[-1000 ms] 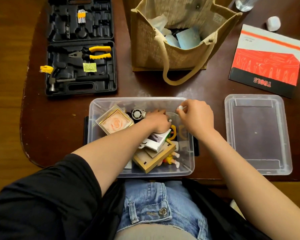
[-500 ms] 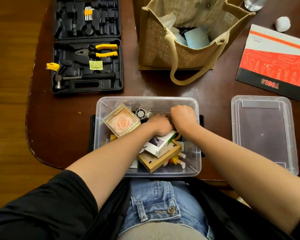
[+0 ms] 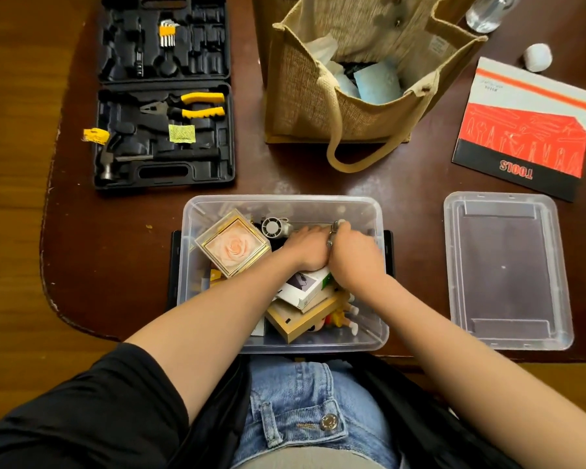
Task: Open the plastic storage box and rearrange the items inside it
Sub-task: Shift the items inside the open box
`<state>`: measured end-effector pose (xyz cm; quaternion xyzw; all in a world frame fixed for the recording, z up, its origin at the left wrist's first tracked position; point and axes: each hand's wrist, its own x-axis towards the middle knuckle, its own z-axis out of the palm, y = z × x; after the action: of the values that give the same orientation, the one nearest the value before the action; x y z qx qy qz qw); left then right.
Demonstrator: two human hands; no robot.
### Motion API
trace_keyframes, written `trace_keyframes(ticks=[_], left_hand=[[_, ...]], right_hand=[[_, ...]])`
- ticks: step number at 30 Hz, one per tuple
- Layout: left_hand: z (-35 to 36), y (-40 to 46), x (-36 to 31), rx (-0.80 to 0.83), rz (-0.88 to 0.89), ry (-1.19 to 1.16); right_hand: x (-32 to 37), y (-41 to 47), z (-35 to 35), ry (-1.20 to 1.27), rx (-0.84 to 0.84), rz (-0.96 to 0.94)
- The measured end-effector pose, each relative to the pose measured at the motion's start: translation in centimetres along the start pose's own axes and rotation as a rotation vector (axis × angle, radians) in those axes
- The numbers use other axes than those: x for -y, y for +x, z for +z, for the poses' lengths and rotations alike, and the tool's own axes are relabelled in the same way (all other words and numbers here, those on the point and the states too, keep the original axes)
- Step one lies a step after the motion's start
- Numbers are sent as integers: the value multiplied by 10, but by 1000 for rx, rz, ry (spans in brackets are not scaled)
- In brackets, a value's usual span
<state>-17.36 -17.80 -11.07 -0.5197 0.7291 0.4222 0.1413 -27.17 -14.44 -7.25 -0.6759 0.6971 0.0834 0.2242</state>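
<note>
Desk: dark brown wood desk (image 3: 318,184) with a rounded, worn edge, standing over a wooden floor (image 3: 11,164).
Box: clear plastic storage box (image 3: 369,211) is sitting open right under both hands, against the person's lap; its lid (image 3: 506,269) is lying flat to the right of the hands.
Hands: left hand (image 3: 305,247) and right hand (image 3: 354,255) are pressing together deep in the box, fingers curled down over small items; a bit of metal is showing between them, but what each is gripping, I cannot tell.
Contents: rose cube (image 3: 232,247) is leaning just left of the hands, small fan (image 3: 273,227) beyond it; white carton (image 3: 303,287), wooden frame (image 3: 305,318) and a toy figure (image 3: 342,318) are piling up nearer the body.
Handling: the box is likely light, slick and slightly flexing, so the 2 side latches are looking like the best hold; the cube seems fragile and wants lifting by its edges.
Surroundings: open tool case (image 3: 164,93) far left of the hands, jute bag (image 3: 345,96) ahead, tools booklet (image 3: 525,130) ahead and right.
</note>
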Motion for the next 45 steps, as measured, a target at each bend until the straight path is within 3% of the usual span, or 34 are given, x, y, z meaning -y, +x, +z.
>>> trace_keyframes(ticks=[4,7,15,33,40,45], left_hand=[[-1,4,1,3,-13,-80],[-2,5,0,3,3,-147],[0,6,-6,-12,11,-170],[-1,5,-9,-3,-20,-139],[-6,-24,-3,-67,6,-89],[-16,-68,7,69,32,44]], right_hand=[[-3,0,8,458,200,161],[-6,6,17,798,222,313],[-7,12,29,1086,187,361],[-6,14,31,1079,183,392],[-13,-4,23,902,203,282],[-16,-18,19,751,314,176]])
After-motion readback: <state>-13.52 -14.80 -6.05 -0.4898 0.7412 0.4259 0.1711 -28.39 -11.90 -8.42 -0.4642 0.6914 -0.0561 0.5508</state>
